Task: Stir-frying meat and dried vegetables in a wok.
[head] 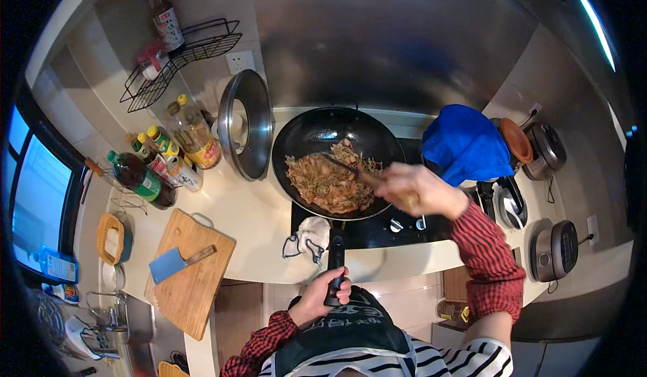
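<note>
My left hand (pixel 325 292) grips the black handle (pixel 335 258) of a wok (pixel 328 122) that sits on the black gas hob (pixel 364 233). In the wok lies a browned mix (pixel 331 185) of what looks like sliced meat and thin shredded strands. My right hand (pixel 417 187), slightly blurred, is closed around the wooden handle of a spatula (pixel 368 177). The spatula's dark blade rests among the food, partly hidden by it. A crumpled white cloth (pixel 311 235) lies just left of the wok handle, at the hob's edge.
A cleaver (pixel 169 265) lies on a wooden cutting board (pixel 202 291) at left. Several sauce bottles (pixel 194 131) and a large wok lid (pixel 259 124) stand behind. A blue towel (pixel 465 142) covers something right of the wok. Rice cookers (pixel 555 250) line the right counter.
</note>
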The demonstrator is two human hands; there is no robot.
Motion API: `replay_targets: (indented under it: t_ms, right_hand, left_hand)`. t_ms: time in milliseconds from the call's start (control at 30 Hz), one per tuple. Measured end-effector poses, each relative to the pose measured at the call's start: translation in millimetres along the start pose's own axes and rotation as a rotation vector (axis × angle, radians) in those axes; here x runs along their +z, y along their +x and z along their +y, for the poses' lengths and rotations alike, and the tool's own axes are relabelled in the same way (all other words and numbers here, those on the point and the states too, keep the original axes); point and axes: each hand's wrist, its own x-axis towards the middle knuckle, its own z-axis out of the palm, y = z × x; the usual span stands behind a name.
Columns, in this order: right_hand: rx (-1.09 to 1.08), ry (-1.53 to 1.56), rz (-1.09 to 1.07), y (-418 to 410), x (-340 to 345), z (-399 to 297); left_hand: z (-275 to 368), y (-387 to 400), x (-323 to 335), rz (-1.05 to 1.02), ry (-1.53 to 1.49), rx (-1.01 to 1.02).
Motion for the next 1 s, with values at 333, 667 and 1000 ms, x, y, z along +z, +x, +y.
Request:
replay_targets:
  t_ms: [333,667,1000]
  right_hand:
    - [0.042,-0.149,-0.261,-37,-52,-113]
    - [0.305,-0.183,0.409,-29,-36,-29]
    - [0.793,0.814,0.993,-44,10,134]
  left_hand:
    - [0,1,-6,-0.032,-0.033,-0.032]
    - [2,-3,1,0.022,0.013,-0.010]
    - [5,-5,4,0.020,0.043,-0.040]
